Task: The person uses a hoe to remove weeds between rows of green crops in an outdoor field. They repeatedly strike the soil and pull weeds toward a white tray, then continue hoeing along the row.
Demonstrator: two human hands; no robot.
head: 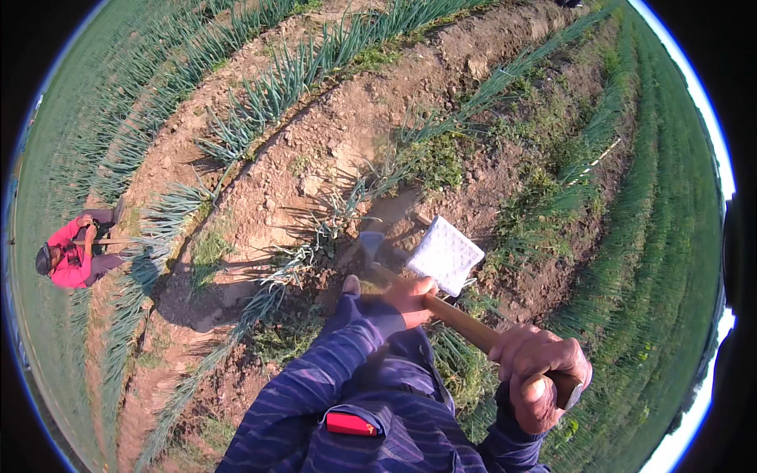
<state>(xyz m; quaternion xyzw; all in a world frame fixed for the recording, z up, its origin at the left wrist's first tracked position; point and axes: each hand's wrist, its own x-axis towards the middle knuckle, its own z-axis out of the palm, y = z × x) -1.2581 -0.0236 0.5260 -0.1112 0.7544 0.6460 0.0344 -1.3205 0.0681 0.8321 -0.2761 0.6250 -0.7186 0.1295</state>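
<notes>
My left hand (414, 301) grips the wooden handle (464, 322) of a long digging tool partway along. My right hand (544, 372) is wrapped around the handle's upper end, close to my body. Down by the soil is the tool's pale metal blade (371, 243), too blurred to tell whether it is a hoe or a spade. Just beyond my left hand shows a white, square, padded-looking piece (446, 255), which hides part of the ground. I cannot tell what it rests on. The tip of my shoe (352, 285) shows left of the handle, near the blade.
Rows of green onions (284, 83) run along ridges of dry, cloddy soil (331, 136). Weeds (440, 162) grow among the plants ahead. At the left a person in a red top (71, 251) is beside another wooden handle (106, 241). A red packet (352, 423) sits in my chest pocket.
</notes>
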